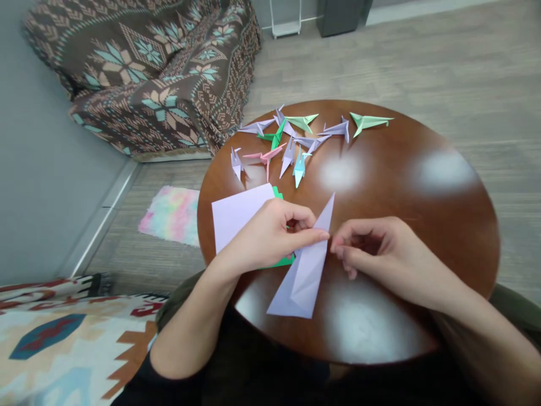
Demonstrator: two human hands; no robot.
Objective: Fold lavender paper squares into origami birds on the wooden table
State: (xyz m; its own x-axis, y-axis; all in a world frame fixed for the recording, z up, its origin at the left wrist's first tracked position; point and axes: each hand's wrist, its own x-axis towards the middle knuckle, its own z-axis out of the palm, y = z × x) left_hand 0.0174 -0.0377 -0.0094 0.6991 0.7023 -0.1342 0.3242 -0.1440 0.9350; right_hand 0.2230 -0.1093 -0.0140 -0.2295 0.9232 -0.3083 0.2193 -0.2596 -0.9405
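Observation:
My left hand pinches a folded piece of lavender origami paper between thumb and fingers, near its upper part. The paper is long and narrow, with a pointed top and a wider, layered lower end. Creases show on its face. Just right of the paper's edge is my right hand, its fingers curled in and the thumb against them. A small gap seems to part its fingertips from the paper, and nothing shows in them. Under my left forearm lie a lavender sheet and green paper, both partly hidden.
On the far left of the round brown table sit several folded paper cranes, among them a pink crane, a light blue crane and a pale green crane. Beyond is a sofa under a patterned cover. A pastel rug lies on the floor.

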